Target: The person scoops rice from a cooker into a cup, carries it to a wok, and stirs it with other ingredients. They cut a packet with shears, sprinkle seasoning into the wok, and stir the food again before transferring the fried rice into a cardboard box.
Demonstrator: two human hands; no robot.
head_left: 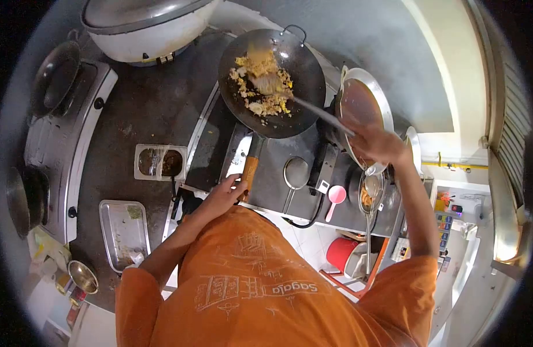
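A dark wok holds yellowish fried rice, with some of it blurred by motion near the far side. My right hand is closed round the long metal handle of a spatula, whose blade is in the rice. The wok's wooden handle points toward my body. My left hand is at the lower end of that handle, its fingers curled against it. Right of the wok, a large pan of brown liquid is partly covered by my right hand.
A small strainer and a pink scoop lie on the counter. To the left are a sauce container, a metal tray and a stove with pans. A red bucket stands low at right.
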